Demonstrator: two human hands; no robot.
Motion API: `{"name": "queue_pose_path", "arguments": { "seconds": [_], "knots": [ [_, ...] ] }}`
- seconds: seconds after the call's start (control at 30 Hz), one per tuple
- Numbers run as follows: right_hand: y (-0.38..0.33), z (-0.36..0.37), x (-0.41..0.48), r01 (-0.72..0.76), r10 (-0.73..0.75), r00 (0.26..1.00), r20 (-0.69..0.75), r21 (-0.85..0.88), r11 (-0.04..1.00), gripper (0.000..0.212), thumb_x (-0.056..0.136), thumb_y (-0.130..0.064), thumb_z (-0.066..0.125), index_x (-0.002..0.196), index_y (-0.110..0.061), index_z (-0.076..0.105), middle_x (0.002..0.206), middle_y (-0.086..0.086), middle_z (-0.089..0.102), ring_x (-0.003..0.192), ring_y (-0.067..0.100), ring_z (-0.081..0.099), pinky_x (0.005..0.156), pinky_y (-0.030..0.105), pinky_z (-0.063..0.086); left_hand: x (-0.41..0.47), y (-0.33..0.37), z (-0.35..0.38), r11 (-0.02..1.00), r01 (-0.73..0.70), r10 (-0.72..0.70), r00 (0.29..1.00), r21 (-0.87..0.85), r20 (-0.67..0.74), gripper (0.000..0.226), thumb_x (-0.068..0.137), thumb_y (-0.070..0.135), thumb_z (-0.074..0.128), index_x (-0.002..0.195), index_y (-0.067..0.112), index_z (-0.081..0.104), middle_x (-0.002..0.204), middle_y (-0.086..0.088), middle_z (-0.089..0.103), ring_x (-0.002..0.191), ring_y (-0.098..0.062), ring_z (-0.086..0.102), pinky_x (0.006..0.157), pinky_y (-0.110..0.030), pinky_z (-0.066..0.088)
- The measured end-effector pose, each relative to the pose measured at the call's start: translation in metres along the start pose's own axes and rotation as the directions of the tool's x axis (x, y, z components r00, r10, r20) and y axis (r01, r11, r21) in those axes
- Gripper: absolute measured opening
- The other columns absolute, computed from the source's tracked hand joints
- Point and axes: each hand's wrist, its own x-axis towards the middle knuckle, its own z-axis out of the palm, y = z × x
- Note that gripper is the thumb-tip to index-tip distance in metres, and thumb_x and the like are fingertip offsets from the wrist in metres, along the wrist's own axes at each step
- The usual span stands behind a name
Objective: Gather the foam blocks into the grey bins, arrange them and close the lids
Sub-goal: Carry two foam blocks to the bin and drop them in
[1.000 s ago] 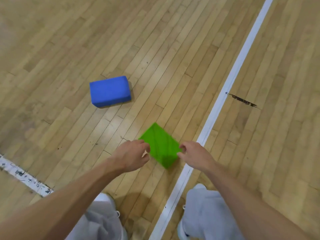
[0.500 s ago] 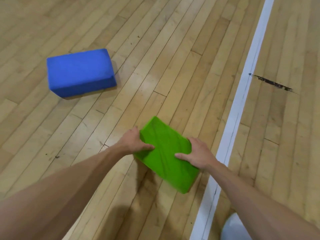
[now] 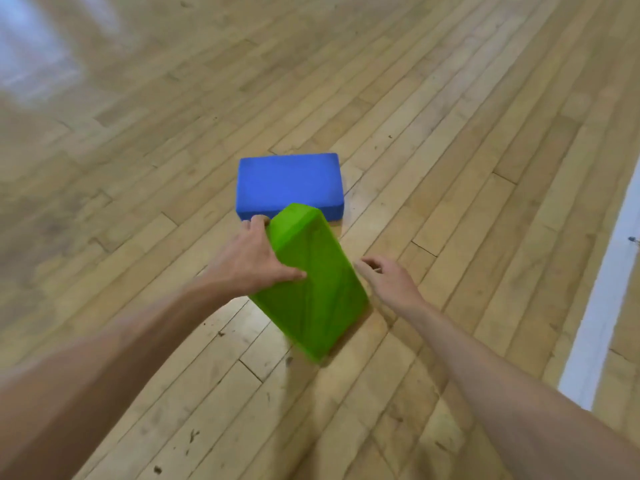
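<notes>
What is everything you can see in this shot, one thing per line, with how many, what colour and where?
blue block: one, blue, flat on the floor at centre.
green block: one, bright green, just nearer than the blue block, its far corner overlapping it in view.
white line: one, white, on the floor along the right edge.
floor: one, light brown wooden boards, throughout.
left hand: one, grips the green block's left side.
right hand: one, open, just right of the green block.
</notes>
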Motion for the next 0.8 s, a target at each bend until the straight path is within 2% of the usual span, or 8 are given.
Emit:
{"name": "queue_pose_path", "arguments": {
  "seconds": [0.13,0.23,0.3,0.4,0.47,0.57,0.7,0.8],
  "knots": [
    [-0.036,0.027,0.068,-0.162,0.192,0.977,-0.098,0.252,0.954,0.041,0.088,-0.057,0.053,0.107,-0.021,0.056,0.105,-0.004,0.059,0.101,0.018,0.058,0.091,0.04,0.051,0.013,-0.03,-0.022,0.994,0.108,-0.105,0.988,0.012,-0.115,0.11,0.054,0.056,0.084,0.142,0.015,0.031,0.128,-0.011,0.046,0.116,-0.03,0.051,0.097,-0.047,0.045],
    [-0.057,0.038,0.108,-0.205,0.264,0.954,-0.139,0.337,0.919,0.045,0.082,-0.061,0.058,0.102,-0.021,0.05,0.101,-0.003,0.051,0.094,0.02,0.052,0.078,0.035,0.05,0.016,-0.038,-0.022,0.991,0.131,-0.128,0.983,0.012,-0.129,0.108,0.057,0.055,0.083,0.142,0.015,0.03,0.129,-0.011,0.044,0.118,-0.031,0.049,0.097,-0.047,0.044],
    [-0.065,0.044,0.127,-0.243,0.316,0.937,-0.147,0.375,0.895,0.061,0.072,-0.068,0.062,0.107,-0.02,0.048,0.103,-0.001,0.047,0.092,0.022,0.048,0.069,0.031,0.042,0.016,-0.037,-0.021,0.991,0.125,-0.118,0.983,0.042,-0.142,0.104,0.059,0.056,0.081,0.14,0.015,0.031,0.128,-0.01,0.045,0.117,-0.03,0.049,0.095,-0.045,0.044],
    [-0.07,0.056,0.145,-0.311,0.406,0.907,-0.115,0.468,0.827,0.089,0.073,-0.066,0.066,0.135,-0.011,0.036,0.128,0.007,0.049,0.113,0.028,0.051,0.092,0.039,0.047,0.017,-0.037,-0.023,0.99,0.137,-0.131,0.982,0.04,-0.135,0.102,0.061,0.057,0.08,0.139,0.016,0.031,0.126,-0.009,0.046,0.117,-0.029,0.049,0.093,-0.045,0.043],
    [-0.074,0.059,0.152,-0.311,0.419,0.9,-0.122,0.494,0.812,0.085,0.079,-0.055,0.069,0.138,-0.007,0.032,0.135,0.009,0.047,0.121,0.029,0.049,0.101,0.04,0.043,0.018,-0.04,-0.024,0.99,0.138,-0.133,0.984,0.029,-0.122,0.103,0.061,0.057,0.08,0.141,0.015,0.029,0.127,-0.01,0.046,0.117,-0.029,0.049,0.095,-0.046,0.045],
    [-0.076,0.054,0.157,-0.308,0.418,0.901,-0.12,0.501,0.809,0.077,0.076,-0.042,0.077,0.131,-0.005,0.036,0.132,0.011,0.049,0.117,0.03,0.05,0.1,0.041,0.045,0.019,-0.039,-0.024,0.991,0.135,-0.132,0.984,0.01,-0.123,0.101,0.061,0.055,0.081,0.139,0.014,0.031,0.126,-0.01,0.046,0.116,-0.03,0.05,0.094,-0.048,0.047],
    [-0.071,0.048,0.135,-0.318,0.391,0.919,0.047,0.676,0.665,0.047,0.064,-0.021,0.086,0.091,-0.008,0.05,0.115,0.014,0.056,0.098,0.034,0.061,0.079,0.058,0.055,0.014,-0.034,-0.021,0.992,0.125,-0.12,0.982,0.025,-0.145,0.099,0.062,0.053,0.081,0.137,0.012,0.032,0.125,-0.011,0.045,0.113,-0.03,0.051,0.093,-0.05,0.047],
    [-0.052,0.04,0.109,-0.328,0.408,0.91,0.078,0.738,0.59,0.06,0.048,-0.028,0.086,0.097,-0.009,0.057,0.115,0.014,0.06,0.1,0.034,0.063,0.075,0.057,0.057,0.006,-0.025,-0.016,0.991,0.117,-0.105,0.979,0.065,-0.173,0.1,0.063,0.054,0.08,0.139,0.013,0.03,0.124,-0.011,0.045,0.113,-0.029,0.049,0.095,-0.048,0.045]
  ]
}}
